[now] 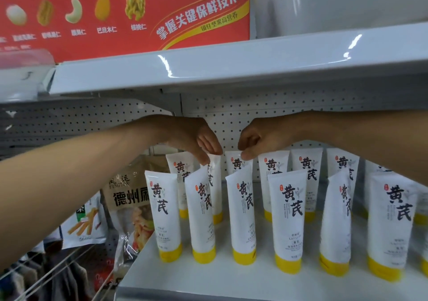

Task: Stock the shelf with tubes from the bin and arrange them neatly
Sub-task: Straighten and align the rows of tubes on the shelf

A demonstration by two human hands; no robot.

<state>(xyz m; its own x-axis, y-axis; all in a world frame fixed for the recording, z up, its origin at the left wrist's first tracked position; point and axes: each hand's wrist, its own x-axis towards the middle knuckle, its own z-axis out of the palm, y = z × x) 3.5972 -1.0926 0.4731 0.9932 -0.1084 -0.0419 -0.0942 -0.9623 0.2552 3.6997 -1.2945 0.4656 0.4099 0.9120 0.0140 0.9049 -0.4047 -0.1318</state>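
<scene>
Where the hands work, we find room tight: the upper shelf (208, 68) overhangs just above both wrists, and the pegboard (231, 115) closes the back. We record the left hand (185, 136) pinching the crimped top edge of the second back tube (216, 184), and the right hand (261, 137) pinching the top of the third back tube (234, 162). The hands are near each other but apart.

Both tubes stand in the rear row on the lower shelf (231, 282), long axis near vertical, crimps up. The second's yellow cap is down; the third's is hidden. We see the front tubes (289, 226) standing cap-down too, several leaning, with narrow gaps between. Bare shelf runs along the front lip. Snack bags (129, 198) stand just beside the left end.
</scene>
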